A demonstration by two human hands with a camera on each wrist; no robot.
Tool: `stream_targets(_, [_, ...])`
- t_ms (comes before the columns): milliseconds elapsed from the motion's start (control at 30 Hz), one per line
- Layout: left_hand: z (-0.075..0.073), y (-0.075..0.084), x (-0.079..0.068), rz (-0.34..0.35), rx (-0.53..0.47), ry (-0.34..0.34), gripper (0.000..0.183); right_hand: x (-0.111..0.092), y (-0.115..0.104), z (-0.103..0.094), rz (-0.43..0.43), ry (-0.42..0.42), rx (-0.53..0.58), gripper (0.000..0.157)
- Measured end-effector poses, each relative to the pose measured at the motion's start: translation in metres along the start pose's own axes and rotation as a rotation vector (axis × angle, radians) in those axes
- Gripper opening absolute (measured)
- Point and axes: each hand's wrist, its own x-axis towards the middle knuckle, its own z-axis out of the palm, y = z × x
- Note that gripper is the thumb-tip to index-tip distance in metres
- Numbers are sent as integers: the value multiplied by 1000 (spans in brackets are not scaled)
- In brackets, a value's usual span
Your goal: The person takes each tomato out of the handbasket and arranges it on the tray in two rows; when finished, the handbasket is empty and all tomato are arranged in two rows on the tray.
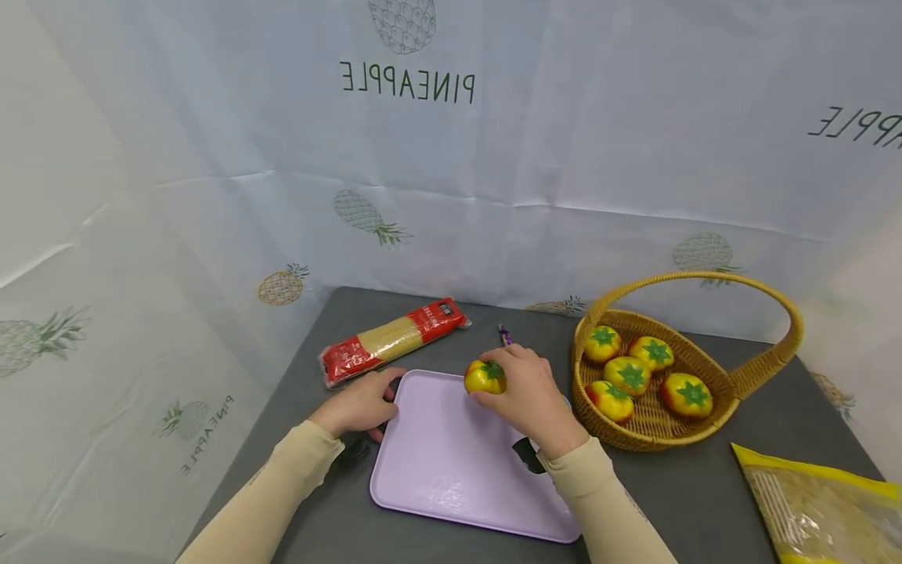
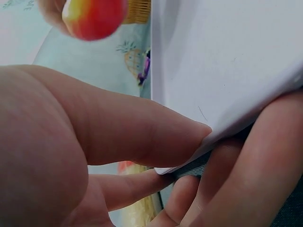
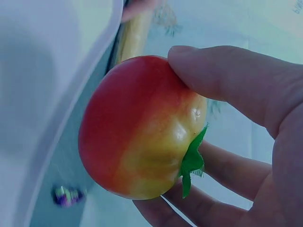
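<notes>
My right hand (image 1: 524,392) holds a yellow-and-red persimmon (image 1: 485,377) with a green leafy cap over the far part of the lilac tray (image 1: 451,462). In the right wrist view, the thumb lies on one side of the persimmon (image 3: 142,132) and the fingers on the other. At the tray's left edge, my left hand (image 1: 361,403) pinches the rim. The left wrist view has its thumb on top of the tray (image 2: 227,56) and the other fingers at the underside. Nothing lies on the visible part of the tray.
A wicker basket (image 1: 651,435) with a tall handle holds several persimmons to the right. Behind the tray lie a red-ended pack of noodles (image 1: 391,341) and a small purple wrapped item (image 1: 504,335). A yellow-edged bag (image 1: 820,501) lies at the right front. A printed curtain (image 1: 493,157) hangs behind the table.
</notes>
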Motion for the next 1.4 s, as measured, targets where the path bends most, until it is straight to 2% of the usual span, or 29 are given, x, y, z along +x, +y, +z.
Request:
stream_targets(267, [1,1,-1,-10,9,6,70,10,-17,35,-62,1,19,47])
stream_targets(533, [1,2,-1,9,-3,-7,71,16,-24,56,-96,17,1,48])
stream_targets(900, [2,0,1,18,-20,-3,71,16,-32,67,-150,20,-14,48])
stream_targets(1400, [2,2,1,22,-20,4,70,14,-35,70,-154,7,-6,47])
